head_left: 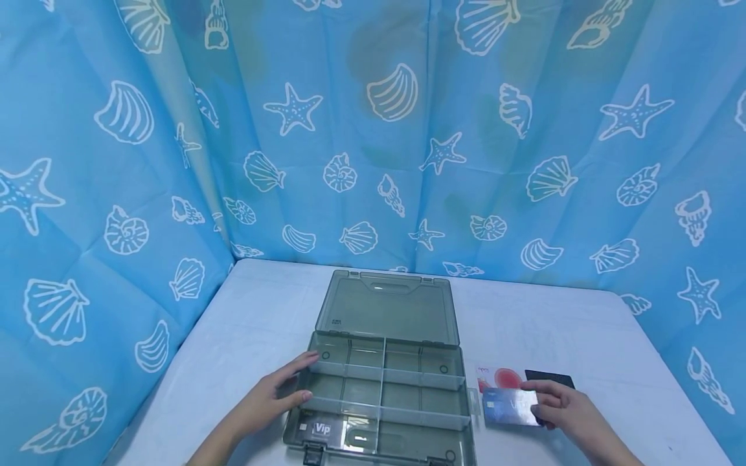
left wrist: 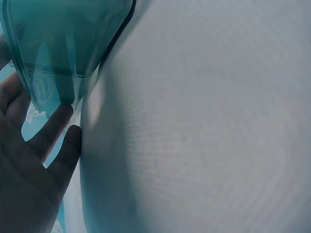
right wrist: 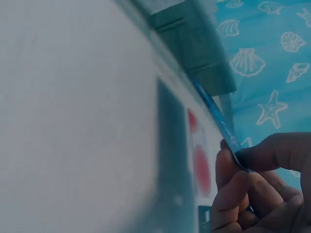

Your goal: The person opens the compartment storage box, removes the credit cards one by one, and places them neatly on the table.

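My right hand (head_left: 562, 409) pinches a blue card (head_left: 508, 406) by its right end, thumb against fingers. In the right wrist view the card (right wrist: 216, 116) is seen nearly edge-on, above the table, its shadow falling below. At the left side of an open grey see-through divided box (head_left: 422, 395), my left hand (head_left: 274, 395) rests with fingers spread, index finger and thumb on the wall. Left-hand fingers (left wrist: 56, 126) also show beside the box's outer side in the left wrist view. A dark card marked Vip (head_left: 317, 428) lies in the box's front left compartment.
Just behind the held card, a white card with red circles (head_left: 507, 378) lies on the white table (head_left: 262, 301), next to a black card (head_left: 548, 377). The box's lid (head_left: 389, 304) lies folded back behind it. Blue seashell-patterned curtains (head_left: 350, 149) enclose the table.
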The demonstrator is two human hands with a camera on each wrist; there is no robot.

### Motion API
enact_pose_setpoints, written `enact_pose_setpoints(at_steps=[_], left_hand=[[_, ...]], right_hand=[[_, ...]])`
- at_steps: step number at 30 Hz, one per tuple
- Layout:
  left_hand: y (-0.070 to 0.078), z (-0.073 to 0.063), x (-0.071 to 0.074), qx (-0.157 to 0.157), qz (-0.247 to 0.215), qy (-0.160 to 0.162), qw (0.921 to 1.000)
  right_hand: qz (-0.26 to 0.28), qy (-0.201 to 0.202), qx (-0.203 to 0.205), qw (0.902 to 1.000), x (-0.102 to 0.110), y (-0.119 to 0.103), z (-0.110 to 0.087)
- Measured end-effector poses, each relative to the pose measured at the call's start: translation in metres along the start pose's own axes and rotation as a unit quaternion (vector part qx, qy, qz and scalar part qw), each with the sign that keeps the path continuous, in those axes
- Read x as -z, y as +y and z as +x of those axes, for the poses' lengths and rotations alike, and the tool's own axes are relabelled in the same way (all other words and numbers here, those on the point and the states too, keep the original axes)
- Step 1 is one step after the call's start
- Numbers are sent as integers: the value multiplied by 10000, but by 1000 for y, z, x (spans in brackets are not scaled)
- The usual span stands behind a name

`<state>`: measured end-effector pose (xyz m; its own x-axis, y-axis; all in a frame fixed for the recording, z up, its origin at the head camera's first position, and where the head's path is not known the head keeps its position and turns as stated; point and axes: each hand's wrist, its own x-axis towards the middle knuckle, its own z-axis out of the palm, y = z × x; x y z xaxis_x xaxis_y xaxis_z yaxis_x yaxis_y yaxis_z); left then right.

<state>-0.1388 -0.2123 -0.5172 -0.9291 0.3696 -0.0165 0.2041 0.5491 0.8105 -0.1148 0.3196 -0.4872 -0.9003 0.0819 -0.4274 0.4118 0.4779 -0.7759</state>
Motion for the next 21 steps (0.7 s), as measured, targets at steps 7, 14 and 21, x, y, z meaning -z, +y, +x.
enact_pose_setpoints(at_steps=[7,14,21], left_hand=[[1,0,0,3,29,-10,10000],[1,0,0,28,25,12,10000],[1,-1,-1,11,47,33,10000]], right_hand=[[-724,64,89,9973,-6,12,8],[-1650,378,380,9848,-15,12,9],[-2223,620,458,9719,-24,12,8]])
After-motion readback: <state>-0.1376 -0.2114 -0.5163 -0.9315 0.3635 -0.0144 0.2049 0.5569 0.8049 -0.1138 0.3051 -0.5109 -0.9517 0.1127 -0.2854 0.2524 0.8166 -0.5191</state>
